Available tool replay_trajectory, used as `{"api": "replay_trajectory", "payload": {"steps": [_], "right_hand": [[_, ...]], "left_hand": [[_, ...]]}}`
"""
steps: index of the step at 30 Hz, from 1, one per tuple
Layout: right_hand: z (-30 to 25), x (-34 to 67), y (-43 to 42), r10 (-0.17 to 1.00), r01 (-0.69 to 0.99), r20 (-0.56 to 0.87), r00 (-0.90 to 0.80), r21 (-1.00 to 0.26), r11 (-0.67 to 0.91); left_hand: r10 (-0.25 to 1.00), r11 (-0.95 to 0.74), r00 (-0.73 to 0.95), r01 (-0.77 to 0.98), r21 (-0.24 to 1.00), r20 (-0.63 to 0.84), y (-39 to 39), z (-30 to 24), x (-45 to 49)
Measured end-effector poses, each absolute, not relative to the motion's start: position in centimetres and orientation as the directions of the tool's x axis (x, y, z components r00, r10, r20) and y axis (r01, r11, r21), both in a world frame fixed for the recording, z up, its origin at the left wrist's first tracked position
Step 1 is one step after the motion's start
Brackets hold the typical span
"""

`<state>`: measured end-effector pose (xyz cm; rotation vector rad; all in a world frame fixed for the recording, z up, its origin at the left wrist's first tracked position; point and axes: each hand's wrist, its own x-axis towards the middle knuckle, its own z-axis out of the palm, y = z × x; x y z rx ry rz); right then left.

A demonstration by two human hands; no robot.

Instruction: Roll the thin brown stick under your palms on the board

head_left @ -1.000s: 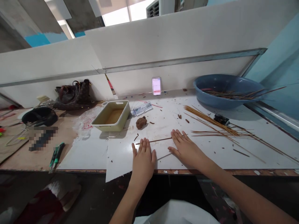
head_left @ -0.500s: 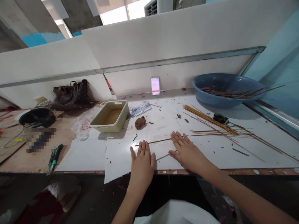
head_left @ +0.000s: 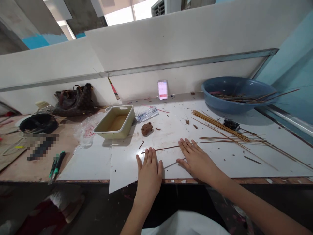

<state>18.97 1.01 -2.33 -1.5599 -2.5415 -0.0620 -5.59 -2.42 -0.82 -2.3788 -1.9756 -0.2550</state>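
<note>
My left hand (head_left: 148, 169) and my right hand (head_left: 197, 160) lie flat on a white board (head_left: 186, 164), palms down and fingers spread. A thin wooden stick (head_left: 160, 149) runs just at my left fingertips and passes under my right fingers. Neither hand grips it. A shorter stick (head_left: 174, 164) lies beside my right hand. To the right lies a loose bundle of bamboo skewers (head_left: 227, 137). A brown clay lump (head_left: 146, 128) sits beyond my left hand.
A cream tray (head_left: 114, 121) and a clear packet (head_left: 146, 114) stand behind the clay. A blue basin (head_left: 236, 94) holding sticks sits at back right. Pliers (head_left: 57, 166), a black object (head_left: 38, 123) and a handbag (head_left: 73, 103) lie left. A phone (head_left: 162, 89) leans against the wall.
The view has tilted slightly. Both hands stay flat in nearly the same places on the board, and the stick under them has not visibly moved.
</note>
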Motion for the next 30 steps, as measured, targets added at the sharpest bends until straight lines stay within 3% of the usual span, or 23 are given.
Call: {"api": "replay_trajectory", "payload": {"steps": [6,14,23,30], "right_hand": [[-1.9,18.4,3.2,0.9,0.899,0.132,-0.416,-0.09,0.429],[-3.5,19.0,0.3,0.865,0.881,0.245,-0.438,-0.075,0.467],[-2.1,18.1,3.0,0.911,0.909,0.141,-0.388,-0.107,0.404],[-3.2,19.0,0.1,0.879,0.886,0.204,-0.432,-0.088,0.456]], "left_hand": [[0.974,-0.161,0.151,0.986,0.048,0.167,-0.5,-0.2,-4.7],[0.967,-0.198,0.185,0.978,0.06,0.176,-3.0,-1.2,-5.5],[0.98,-0.152,0.142,0.987,0.061,0.14,-0.1,0.2,-4.4],[0.977,-0.165,0.156,0.985,0.053,0.146,-3.2,-1.1,-5.1]]}}
